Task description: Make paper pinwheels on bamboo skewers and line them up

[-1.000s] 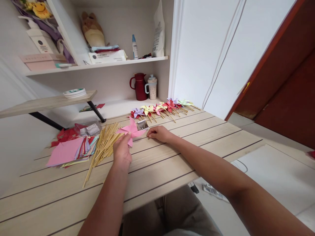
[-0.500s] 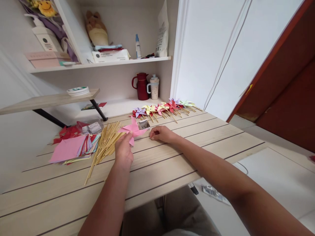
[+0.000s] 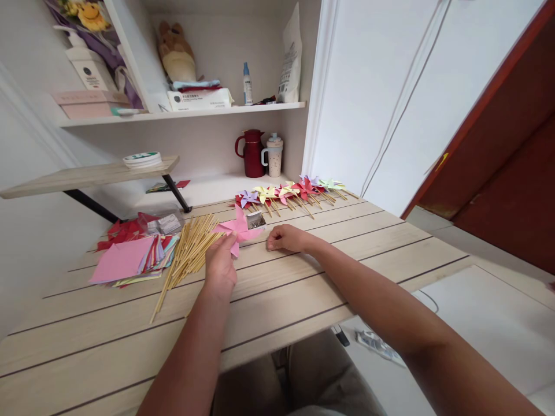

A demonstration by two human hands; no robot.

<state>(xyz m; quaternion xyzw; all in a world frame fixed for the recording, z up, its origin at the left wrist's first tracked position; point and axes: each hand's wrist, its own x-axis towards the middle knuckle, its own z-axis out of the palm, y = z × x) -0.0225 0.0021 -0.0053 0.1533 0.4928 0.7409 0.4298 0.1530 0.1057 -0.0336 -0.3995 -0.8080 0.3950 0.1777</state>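
Observation:
Between the thumb and fingers of my left hand (image 3: 222,261) is a pink paper pinwheel (image 3: 241,226), its blades folded and pointing outward. My right hand (image 3: 284,238) rests by the tabletop just right of the pinwheel, fingers curled and pinched together; whatever is in them is too small or hidden to name. Behind the pinwheel stands a small open box of metal pins (image 3: 256,220). Thin wooden sticks (image 3: 191,248) lie in a loose pile left of my left hand. Beside them is a stack of coloured paper squares (image 3: 124,260), pink on top.
Finished pinwheels on sticks (image 3: 295,190) lie in a row at the table's back. A low wooden riser (image 3: 87,175) stands at the left. A red jug (image 3: 253,153) and a lidded cup (image 3: 274,156) are at the back, under a shelf (image 3: 186,115).
The view has shifted slightly. My left hand still holds the pink pinwheel, and my right hand stays pinched beside it.

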